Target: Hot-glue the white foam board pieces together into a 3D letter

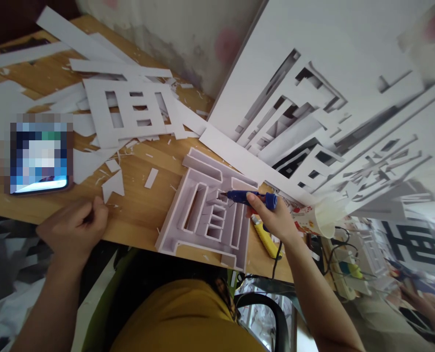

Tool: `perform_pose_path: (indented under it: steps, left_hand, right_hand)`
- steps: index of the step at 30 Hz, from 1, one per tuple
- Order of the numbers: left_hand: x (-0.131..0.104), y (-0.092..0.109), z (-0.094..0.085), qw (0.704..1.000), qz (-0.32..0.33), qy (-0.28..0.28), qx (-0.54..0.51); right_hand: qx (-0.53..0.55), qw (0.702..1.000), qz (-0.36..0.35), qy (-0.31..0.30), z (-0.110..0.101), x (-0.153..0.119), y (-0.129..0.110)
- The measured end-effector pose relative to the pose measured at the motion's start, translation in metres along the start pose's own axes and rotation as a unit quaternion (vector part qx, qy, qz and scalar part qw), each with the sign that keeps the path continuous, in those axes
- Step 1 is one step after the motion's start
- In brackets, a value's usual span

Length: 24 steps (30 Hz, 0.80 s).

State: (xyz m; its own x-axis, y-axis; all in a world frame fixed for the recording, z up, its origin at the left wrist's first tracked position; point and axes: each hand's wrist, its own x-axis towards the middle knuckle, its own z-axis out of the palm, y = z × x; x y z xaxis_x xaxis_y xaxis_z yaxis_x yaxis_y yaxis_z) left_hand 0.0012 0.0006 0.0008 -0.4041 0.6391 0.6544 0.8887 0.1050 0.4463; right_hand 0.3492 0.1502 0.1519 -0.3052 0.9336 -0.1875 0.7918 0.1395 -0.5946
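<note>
A white raised-wall letter form (171,217), shaped like a Chinese character, lies on the wooden table (134,220) at its near edge, in front of the person. The right hand (270,212) grips a blue hot glue gun (237,196), its nozzle at the form's upper middle; whether the tip touches the walls I cannot tell. Just beside the form, below that hand, lies a yellow box cutter (265,239), with a paper cup (305,220) of translucent sticks farther right. The left hand (74,220) is curled into a fist at the table's edge, near a lit, pixelated screen (39,166). Beyond are white offcuts (113,186), a cut-out sheet (124,112) and a large slotted white board (276,39) against the wall (188,29).
</note>
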Motion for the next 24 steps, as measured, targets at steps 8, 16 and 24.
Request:
perform_pose_path:
  steps: [8,16,24]
  left_hand:
    - [0.0009,0.0011,0.0008,1.0,0.006,0.004,-0.004]
    - [-0.0009,-0.0015,0.0013,1.0,-0.002,0.003,0.005]
    - [0.0017,0.0025,-0.0015,1.0,-0.012,0.002,-0.002]
  right_hand:
    - [0.001,1.0,0.021,0.023,0.006,0.0089,-0.0053]
    - [0.015,1.0,0.008,0.02,0.0057,0.0056,-0.005]
    - [-0.018,1.0,-0.008,0.009,0.0053,0.0012,-0.0037]
